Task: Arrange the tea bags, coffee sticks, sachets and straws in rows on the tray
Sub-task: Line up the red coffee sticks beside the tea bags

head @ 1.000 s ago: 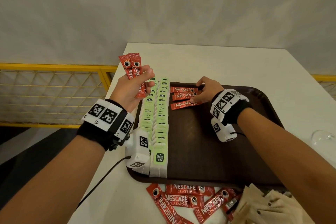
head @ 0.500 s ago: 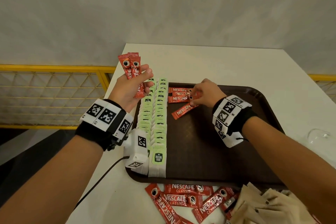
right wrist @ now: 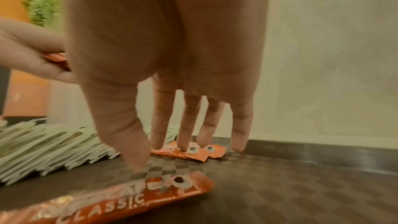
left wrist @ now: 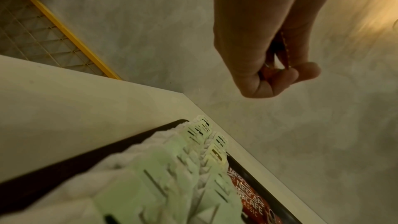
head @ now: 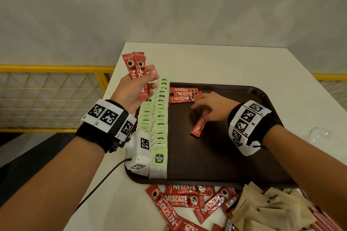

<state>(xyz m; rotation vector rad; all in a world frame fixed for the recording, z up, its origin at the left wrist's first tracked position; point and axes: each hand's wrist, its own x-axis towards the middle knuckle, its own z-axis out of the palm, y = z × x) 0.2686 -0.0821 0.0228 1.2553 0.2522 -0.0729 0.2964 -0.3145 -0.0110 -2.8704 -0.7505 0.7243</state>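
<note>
A dark brown tray (head: 225, 155) carries two long rows of green-and-white tea bags (head: 159, 122) along its left side. Three red coffee sticks (head: 184, 94) lie side by side at its far end. A fourth stick (head: 199, 126) lies askew on the tray, its far end under my right hand (head: 214, 107). In the right wrist view that hand (right wrist: 183, 134) has straight fingers pointing down. Its fingertips touch the far sticks (right wrist: 193, 152), and the loose stick (right wrist: 120, 205) lies flat by the thumb. My left hand (head: 135, 90) grips a bunch of coffee sticks (head: 136, 65) upright, left of the tray.
More coffee sticks (head: 187, 199) and beige sachets (head: 262, 210) lie in a heap on the white table in front of the tray. A clear glass (head: 319, 134) stands at the right. A yellow railing (head: 47, 69) runs past the table's left edge.
The fourth stick has swung out of line with the row and slid toward me. My right hand has drawn back with it. The left hand keeps its bunch raised.
</note>
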